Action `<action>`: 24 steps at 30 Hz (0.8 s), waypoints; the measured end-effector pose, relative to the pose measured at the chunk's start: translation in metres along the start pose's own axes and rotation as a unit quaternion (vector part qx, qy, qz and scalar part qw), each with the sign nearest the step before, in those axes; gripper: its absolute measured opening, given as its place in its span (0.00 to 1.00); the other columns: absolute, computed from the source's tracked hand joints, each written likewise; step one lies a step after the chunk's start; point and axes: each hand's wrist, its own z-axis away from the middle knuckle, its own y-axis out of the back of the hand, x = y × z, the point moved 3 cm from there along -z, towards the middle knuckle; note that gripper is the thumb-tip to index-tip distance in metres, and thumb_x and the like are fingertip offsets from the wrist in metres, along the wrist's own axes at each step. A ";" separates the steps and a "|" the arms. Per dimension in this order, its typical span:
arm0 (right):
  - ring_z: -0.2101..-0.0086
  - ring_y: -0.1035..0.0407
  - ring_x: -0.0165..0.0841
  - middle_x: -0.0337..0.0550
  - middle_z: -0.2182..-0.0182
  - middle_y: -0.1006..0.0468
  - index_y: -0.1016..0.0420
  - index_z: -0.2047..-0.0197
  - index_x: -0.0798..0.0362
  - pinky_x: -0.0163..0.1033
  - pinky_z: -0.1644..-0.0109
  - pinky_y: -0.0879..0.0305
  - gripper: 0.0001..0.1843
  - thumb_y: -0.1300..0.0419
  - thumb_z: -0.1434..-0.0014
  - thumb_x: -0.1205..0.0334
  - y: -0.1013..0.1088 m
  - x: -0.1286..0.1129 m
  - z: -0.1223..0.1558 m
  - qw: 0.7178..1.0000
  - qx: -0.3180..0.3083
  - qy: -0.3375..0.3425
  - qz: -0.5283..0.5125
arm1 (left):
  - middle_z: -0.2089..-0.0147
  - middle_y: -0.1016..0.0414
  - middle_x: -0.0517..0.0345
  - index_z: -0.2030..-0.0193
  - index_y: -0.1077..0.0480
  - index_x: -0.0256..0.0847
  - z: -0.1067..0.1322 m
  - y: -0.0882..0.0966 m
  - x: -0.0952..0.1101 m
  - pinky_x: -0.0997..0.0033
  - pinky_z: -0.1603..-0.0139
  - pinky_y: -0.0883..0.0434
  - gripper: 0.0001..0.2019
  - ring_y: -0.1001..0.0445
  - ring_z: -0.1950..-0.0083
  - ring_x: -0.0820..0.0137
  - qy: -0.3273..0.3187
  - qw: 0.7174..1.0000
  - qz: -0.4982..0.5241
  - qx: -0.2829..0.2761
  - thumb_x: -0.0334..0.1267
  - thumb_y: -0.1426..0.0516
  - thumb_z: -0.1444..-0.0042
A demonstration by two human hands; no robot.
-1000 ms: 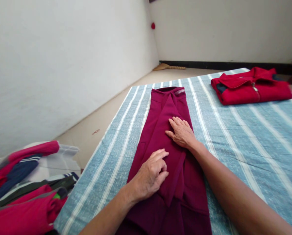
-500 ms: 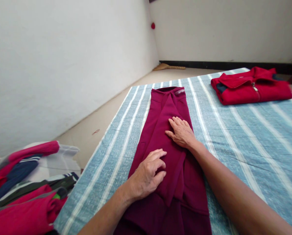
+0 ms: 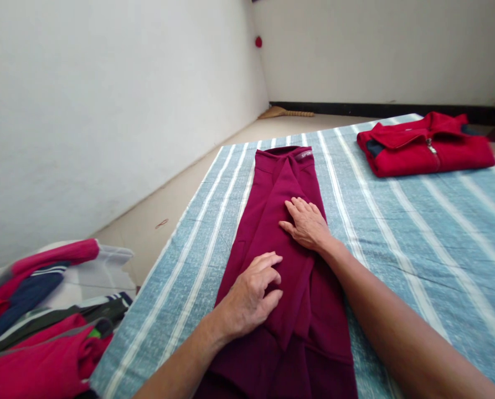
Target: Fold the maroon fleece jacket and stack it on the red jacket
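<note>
Both hands lie flat, gripping nothing, on the maroon garment [image 3: 289, 249], whose near end is cut off: left hand [image 3: 249, 296] nearer, right hand [image 3: 308, 224] beyond it.

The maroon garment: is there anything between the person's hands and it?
Nothing visible. The left hand and right hand both lie flat on the maroon garment, touching the cloth directly.

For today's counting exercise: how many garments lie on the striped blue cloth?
2: a maroon fleece garment under both hands at centre, and a folded red zip jacket at the far right. The nearer right part is out of view.
</note>
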 end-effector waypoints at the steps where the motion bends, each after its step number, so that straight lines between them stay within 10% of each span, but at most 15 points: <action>1: 0.37 0.54 0.43 0.53 0.36 0.46 0.47 0.35 0.58 0.50 0.36 0.58 0.34 0.54 0.37 0.45 0.000 0.000 0.000 1.000 0.001 0.000 0.000 | 0.42 0.31 0.45 0.67 0.32 0.39 0.000 0.000 0.000 0.55 0.38 0.36 0.06 0.38 0.37 0.60 0.002 1.000 0.001 -0.003 0.26 0.43 0.51; 24: 0.37 0.54 0.43 0.53 0.36 0.46 0.46 0.35 0.58 0.50 0.36 0.58 0.34 0.54 0.37 0.45 0.000 0.002 0.000 1.000 0.007 -0.001 0.005 | 0.43 0.30 0.43 0.67 0.29 0.36 0.001 -0.001 0.004 0.55 0.38 0.36 0.07 0.38 0.37 0.59 -0.055 0.998 -0.043 -0.008 0.25 0.47 0.46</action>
